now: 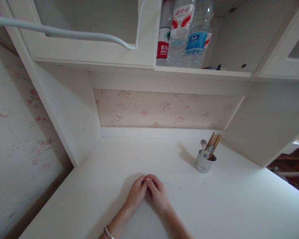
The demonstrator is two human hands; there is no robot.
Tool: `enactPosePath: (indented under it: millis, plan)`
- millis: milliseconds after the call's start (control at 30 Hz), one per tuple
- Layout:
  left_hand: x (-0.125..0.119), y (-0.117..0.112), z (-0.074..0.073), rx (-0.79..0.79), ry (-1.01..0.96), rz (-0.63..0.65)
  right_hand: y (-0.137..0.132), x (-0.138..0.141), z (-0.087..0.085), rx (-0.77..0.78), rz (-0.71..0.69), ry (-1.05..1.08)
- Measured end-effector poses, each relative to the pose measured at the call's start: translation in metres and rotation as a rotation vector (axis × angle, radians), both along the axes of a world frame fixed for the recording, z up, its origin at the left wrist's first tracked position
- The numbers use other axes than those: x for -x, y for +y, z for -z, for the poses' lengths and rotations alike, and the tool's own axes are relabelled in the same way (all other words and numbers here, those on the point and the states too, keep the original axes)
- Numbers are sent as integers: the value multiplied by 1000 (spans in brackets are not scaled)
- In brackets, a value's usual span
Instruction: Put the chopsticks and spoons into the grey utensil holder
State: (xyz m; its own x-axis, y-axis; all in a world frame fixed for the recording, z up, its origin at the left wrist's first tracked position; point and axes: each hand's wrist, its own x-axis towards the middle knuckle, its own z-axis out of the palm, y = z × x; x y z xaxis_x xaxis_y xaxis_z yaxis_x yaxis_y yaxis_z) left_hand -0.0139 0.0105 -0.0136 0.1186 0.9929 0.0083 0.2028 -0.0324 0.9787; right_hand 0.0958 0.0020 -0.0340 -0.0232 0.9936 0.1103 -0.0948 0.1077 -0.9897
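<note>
My left hand (136, 193) and my right hand (158, 193) rest side by side on the white desk top (234, 205), near its front middle. Their fingertips meet and the fingers of both are curled together. Whether anything small is pinched between them is hidden. A bracelet circles my left wrist. A white perforated cutlery holder (203, 162) with spoons and wooden chopsticks stands on the desk, to the right of and beyond my hands.
Above the desk, an open shelf (204, 70) holds several plastic water bottles (180, 33). A white cabinet door (89, 39) hangs at the upper left with a white cable (64, 32) across it. Flowered wallpaper covers the back wall and left wall.
</note>
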Motion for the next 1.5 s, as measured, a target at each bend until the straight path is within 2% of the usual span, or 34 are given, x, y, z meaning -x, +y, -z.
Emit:
enactPosePath:
  millis: [667, 833, 1100, 1233, 1300, 1367, 1500]
  plan:
    - [2, -2, 2, 4, 60, 28, -1, 0, -3, 38, -12, 24]
    - [1, 0, 4, -8, 55, 32, -1, 0, -3, 64, -52, 58]
    - [1, -1, 2, 2, 11, 29, 2, 1, 4, 41, -18, 64]
    - [0, 0, 2, 16, 12, 28, 2, 1, -1, 72, -33, 97]
    - [0, 0, 1, 13, 45, 21, 3, -7, -7, 85, 18, 122]
    - [-1, 0, 1, 14, 77, 8, 4, -24, -16, 80, 135, 135]
    - [-1, -1, 0, 44, 98, 6, 9, -83, -29, 34, 395, 95]
